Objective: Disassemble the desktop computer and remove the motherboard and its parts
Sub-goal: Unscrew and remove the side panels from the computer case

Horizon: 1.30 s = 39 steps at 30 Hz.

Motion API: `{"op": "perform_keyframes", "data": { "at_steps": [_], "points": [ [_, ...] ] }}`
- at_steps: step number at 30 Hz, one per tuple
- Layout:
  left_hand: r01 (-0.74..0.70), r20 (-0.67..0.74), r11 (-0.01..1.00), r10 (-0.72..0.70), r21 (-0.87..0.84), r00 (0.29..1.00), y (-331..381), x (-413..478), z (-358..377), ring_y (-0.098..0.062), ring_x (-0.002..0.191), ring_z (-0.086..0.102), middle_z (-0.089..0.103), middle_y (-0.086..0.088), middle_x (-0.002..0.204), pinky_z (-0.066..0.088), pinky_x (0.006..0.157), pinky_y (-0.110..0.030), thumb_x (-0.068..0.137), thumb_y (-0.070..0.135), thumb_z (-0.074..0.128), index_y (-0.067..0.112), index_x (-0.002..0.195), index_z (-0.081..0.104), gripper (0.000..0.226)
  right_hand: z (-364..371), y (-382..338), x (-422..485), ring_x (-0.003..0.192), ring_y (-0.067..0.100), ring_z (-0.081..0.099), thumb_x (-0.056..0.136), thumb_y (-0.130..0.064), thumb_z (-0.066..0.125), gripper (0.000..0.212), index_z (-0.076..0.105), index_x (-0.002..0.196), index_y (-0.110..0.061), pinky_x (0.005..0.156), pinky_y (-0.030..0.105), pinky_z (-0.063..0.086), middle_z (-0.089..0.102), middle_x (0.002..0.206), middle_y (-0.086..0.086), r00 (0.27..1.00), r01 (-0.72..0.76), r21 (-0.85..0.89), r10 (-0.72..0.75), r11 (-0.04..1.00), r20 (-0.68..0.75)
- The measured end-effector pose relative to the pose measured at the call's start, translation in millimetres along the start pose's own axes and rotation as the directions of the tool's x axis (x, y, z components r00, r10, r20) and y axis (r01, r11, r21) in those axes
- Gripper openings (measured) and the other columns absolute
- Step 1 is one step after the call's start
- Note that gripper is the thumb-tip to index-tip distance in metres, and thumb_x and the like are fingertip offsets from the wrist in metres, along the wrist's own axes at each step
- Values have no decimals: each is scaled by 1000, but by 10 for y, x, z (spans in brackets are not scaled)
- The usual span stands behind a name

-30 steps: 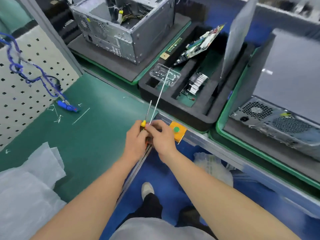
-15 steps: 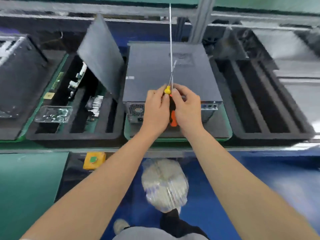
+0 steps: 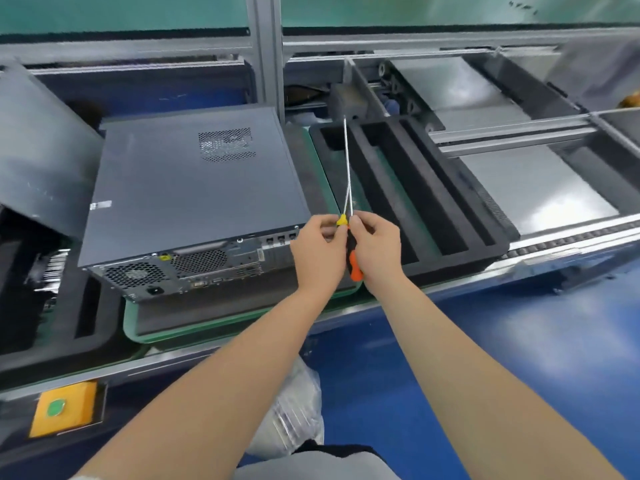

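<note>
A closed grey desktop computer (image 3: 194, 188) lies on its side on a green tray (image 3: 207, 327) with black padding, its rear ports facing me. My left hand (image 3: 317, 252) pinches a small screwdriver with a yellow cap (image 3: 341, 220). Close beside it, my right hand (image 3: 377, 252) grips an orange-and-black screwdriver handle (image 3: 354, 265). Two thin metal shafts (image 3: 347, 168) rise from the hands and point away from me. Both hands hover at the computer's right rear corner, in front of an empty black foam tray (image 3: 433, 202).
A loose grey side panel (image 3: 38, 150) leans over a black foam tray (image 3: 69, 327) of parts at the left. Grey metal trays (image 3: 530, 188) sit on the conveyor at the right. A yellow box with a green button (image 3: 62, 412) and a plastic bag (image 3: 294, 414) lie below the conveyor edge.
The view has swung right along the conveyor. My hands stay together on the two screwdrivers. The computer now sits left of them, and the empty foam tray is behind them.
</note>
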<state>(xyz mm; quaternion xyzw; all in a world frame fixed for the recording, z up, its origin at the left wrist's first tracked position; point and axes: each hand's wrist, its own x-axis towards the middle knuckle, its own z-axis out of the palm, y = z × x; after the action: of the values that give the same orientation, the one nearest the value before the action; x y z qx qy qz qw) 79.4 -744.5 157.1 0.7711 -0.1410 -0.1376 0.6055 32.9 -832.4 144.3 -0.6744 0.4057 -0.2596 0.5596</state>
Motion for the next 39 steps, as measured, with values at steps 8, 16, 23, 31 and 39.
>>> {"op": "perform_keyframes", "data": {
  "at_steps": [8,16,23,31,39],
  "points": [
    [476,-16,871,-481,-121,876,-604,21,176,-17,101,72,78,2,109,61,92,-39,89,16,79,19,125,75,36,165,567,204,101,19,68,100,-23,61,21,78,112,-19,91,37,55,74,99,-6,981,-177,-145,186,974,57],
    [644,-47,719,-676,-261,736,-808,220,109,-18,96,70,77,1,104,60,74,-35,85,1,80,17,115,77,33,441,763,474,92,16,63,99,-22,66,19,77,114,-17,83,28,49,74,101,-3,964,-263,-252,266,931,-23],
    [689,-38,667,-726,-283,687,-883,315,91,-20,79,67,76,-10,100,58,66,-32,81,7,85,17,93,69,22,503,824,516,80,0,61,90,-30,79,18,71,106,-24,68,20,46,70,85,-13,982,-174,-303,188,937,17],
    [730,141,572,-743,-373,655,-767,298,74,-28,84,74,76,-17,103,63,71,-37,83,-2,79,12,103,61,30,423,801,490,94,11,67,91,-32,77,21,72,111,-24,87,34,56,72,96,-10,984,-152,-261,170,953,46],
    [731,279,534,-691,-425,667,-557,247,38,-23,79,78,79,-14,96,62,61,-33,83,-6,78,10,110,66,33,318,638,338,94,7,66,93,-42,69,18,73,103,-28,88,36,56,71,97,-14,991,-129,-199,122,971,-46]
  ]
}}
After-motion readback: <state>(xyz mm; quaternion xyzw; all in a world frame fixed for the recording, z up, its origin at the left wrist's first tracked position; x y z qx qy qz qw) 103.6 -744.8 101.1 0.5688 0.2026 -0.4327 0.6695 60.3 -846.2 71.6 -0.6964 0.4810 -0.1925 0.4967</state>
